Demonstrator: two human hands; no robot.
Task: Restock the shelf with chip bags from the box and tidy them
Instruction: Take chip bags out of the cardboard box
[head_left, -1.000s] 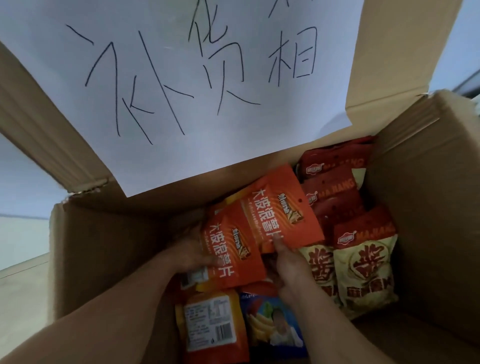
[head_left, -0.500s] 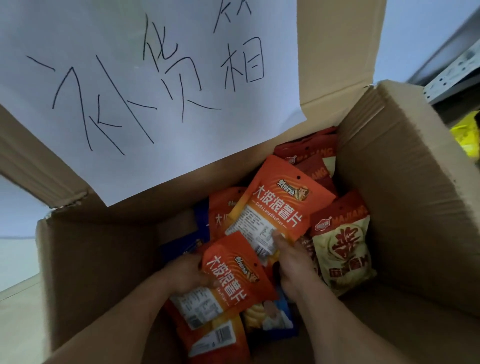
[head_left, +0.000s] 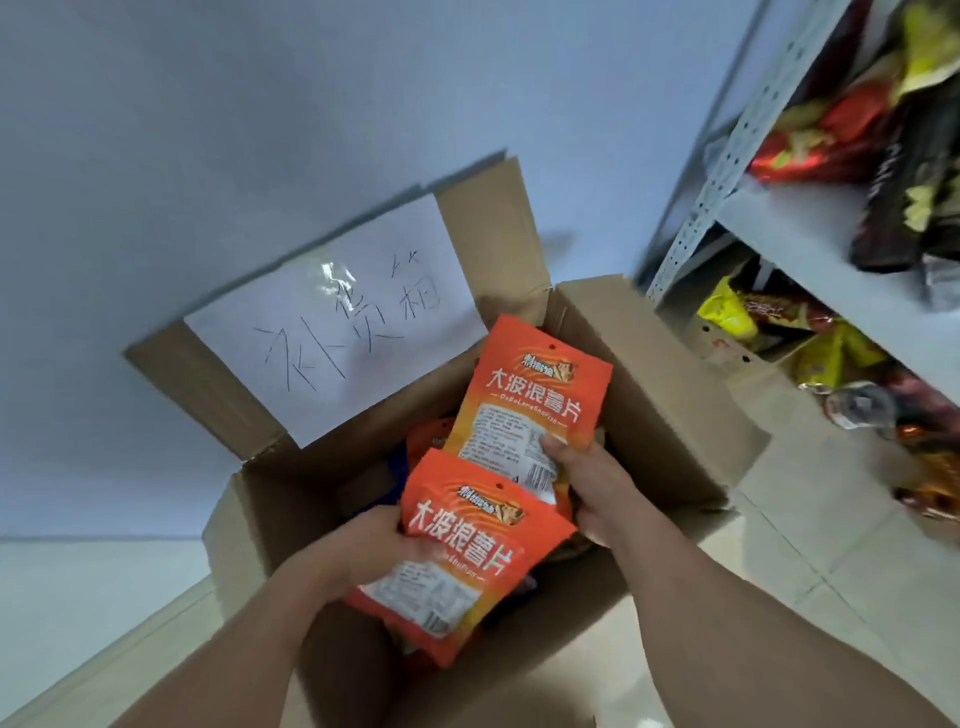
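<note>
A grey metal shelving rack with perforated uprights (head_left: 727, 171) stands at my right, its boards crowded with red, yellow and dark snack packets. In front of me sits the open brown cardboard box (head_left: 660, 415), a white paper sheet with handwritten characters (head_left: 337, 332) stuck to its raised flap, more bags half hidden inside. Above the box I hold two orange chip bags with white lettering. My right hand (head_left: 587, 483) pinches the farther orange bag (head_left: 535, 405) at its lower corner; my left hand (head_left: 363, 551) grips the nearer orange bag (head_left: 467, 551) by its left edge.
</note>
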